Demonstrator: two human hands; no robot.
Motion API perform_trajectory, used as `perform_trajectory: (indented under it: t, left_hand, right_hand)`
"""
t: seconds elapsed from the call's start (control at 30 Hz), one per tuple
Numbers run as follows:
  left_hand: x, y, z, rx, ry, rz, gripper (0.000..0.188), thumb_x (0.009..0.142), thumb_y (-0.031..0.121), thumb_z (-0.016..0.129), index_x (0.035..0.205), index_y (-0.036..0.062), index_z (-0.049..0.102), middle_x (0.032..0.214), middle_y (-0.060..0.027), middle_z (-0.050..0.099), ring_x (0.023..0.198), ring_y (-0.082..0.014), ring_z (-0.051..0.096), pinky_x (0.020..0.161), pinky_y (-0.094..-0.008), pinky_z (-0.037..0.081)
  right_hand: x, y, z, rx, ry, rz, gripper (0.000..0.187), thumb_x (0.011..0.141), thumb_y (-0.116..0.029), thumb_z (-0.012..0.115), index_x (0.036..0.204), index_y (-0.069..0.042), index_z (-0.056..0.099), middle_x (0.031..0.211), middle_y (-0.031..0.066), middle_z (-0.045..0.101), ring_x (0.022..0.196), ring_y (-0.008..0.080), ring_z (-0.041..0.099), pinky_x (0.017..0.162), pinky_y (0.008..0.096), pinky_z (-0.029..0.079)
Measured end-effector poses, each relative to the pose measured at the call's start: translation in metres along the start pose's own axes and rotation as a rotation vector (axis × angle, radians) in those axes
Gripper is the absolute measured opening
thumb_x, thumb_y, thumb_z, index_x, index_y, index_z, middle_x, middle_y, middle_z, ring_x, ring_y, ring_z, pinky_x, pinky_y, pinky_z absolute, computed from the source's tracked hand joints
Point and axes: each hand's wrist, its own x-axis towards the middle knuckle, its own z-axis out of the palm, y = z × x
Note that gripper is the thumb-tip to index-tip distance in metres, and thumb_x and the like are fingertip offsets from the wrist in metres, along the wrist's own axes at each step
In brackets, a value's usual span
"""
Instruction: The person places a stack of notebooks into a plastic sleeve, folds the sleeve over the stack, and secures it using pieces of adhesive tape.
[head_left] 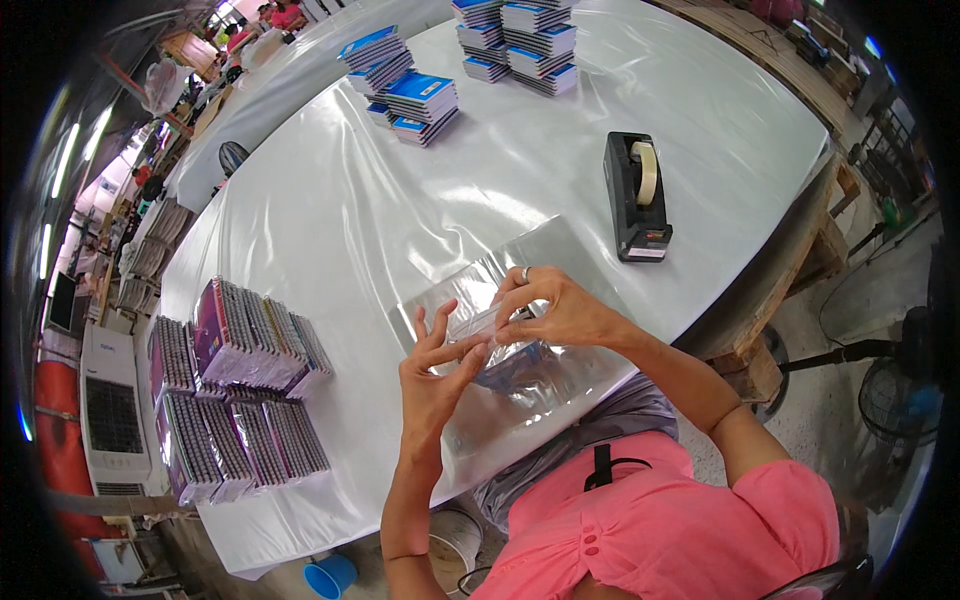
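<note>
My left hand (437, 350) pinches the edge of a clear plastic bag (476, 324) between thumb and index finger, its other fingers raised. Close beside it, my right hand (556, 308), with a ring on one finger, pinches the plastic too; the fingertips of both hands nearly meet. A bluish, shiny shape (515, 368) shows below the hands, partly hidden by them and by glare; I cannot tell whether it lies inside the plastic. Under all this, a pile of flat clear plastic sheets or bags (540, 252) lies at the near edge of the table.
Beyond my right hand stands a black tape dispenser (625, 200) with a roll of tape. Stacks of spiral-bound notebooks (245, 400) sit at the left. Blue-covered notebooks (420, 92) are piled at the table's (340, 210) far side. A blue bucket (330, 575) stands below.
</note>
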Motion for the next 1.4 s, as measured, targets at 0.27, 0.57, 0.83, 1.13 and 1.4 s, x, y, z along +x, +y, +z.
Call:
perform_trajectory:
  t: [0.27, 0.57, 0.83, 1.13, 1.4]
  left_hand:
    - [-0.004, -0.002, 0.005, 0.138, 0.132, 0.091, 0.038, 0.07, 0.004, 0.079, 0.107, 0.002, 0.072, 0.135, -0.0173, 0.055, 0.14, -0.0341, 0.032, 0.113, -0.0438, 0.027]
    - [0.02, 0.002, -0.001, -0.329, 0.014, -0.188, 0.052, 0.077, 0.009, 0.074, 0.125, -0.0031, 0.06, 0.137, -0.014, 0.053, 0.135, -0.0248, 0.039, 0.107, -0.0347, 0.034]
    - [0.034, -0.012, -0.025, -0.342, -0.394, -0.379, 0.049, 0.084, 0.022, 0.07, 0.127, -0.0009, 0.059, 0.118, -0.0078, 0.064, 0.106, -0.0136, 0.055, 0.092, -0.0282, 0.043]
    - [0.04, -0.009, -0.037, -0.104, -0.556, -0.16, 0.043, 0.088, 0.012, 0.065, 0.13, 0.0104, 0.059, 0.116, -0.0087, 0.068, 0.111, -0.0213, 0.062, 0.103, -0.0318, 0.04]
    - [0.017, 0.032, -0.033, 0.908, -0.588, 0.319, 0.081, 0.073, 0.044, 0.075, 0.144, 0.0208, 0.042, 0.153, -0.0041, 0.033, 0.144, -0.0436, 0.01, 0.11, -0.0649, 0.021]
  right_hand:
    - [0.002, -0.004, 0.001, 0.017, 0.03, -0.023, 0.028, 0.07, -0.019, 0.083, 0.09, -0.006, 0.068, 0.092, 0.0051, 0.064, 0.093, 0.0187, 0.06, 0.087, 0.0343, 0.044]
    - [0.008, 0.008, -0.001, 0.276, -0.051, 0.213, 0.034, 0.068, -0.01, 0.08, 0.099, 0.001, 0.068, 0.094, 0.0076, 0.068, 0.089, 0.0147, 0.06, 0.081, 0.0291, 0.046]
    - [0.012, 0.013, 0.005, 0.574, -0.042, 0.39, 0.026, 0.064, 0.002, 0.076, 0.089, -0.006, 0.076, 0.084, -0.0006, 0.059, 0.087, 0.0102, 0.053, 0.074, 0.0243, 0.044]
    - [0.008, 0.011, 0.008, 0.388, -0.041, 0.152, 0.025, 0.065, 0.005, 0.072, 0.086, -0.008, 0.077, 0.076, -0.002, 0.049, 0.076, 0.0099, 0.048, 0.067, 0.0246, 0.039]
    - [0.004, 0.004, -0.001, 0.261, -0.074, 0.114, 0.018, 0.07, -0.006, 0.077, 0.088, -0.011, 0.077, 0.087, 0.0034, 0.058, 0.089, 0.016, 0.054, 0.079, 0.0304, 0.042]
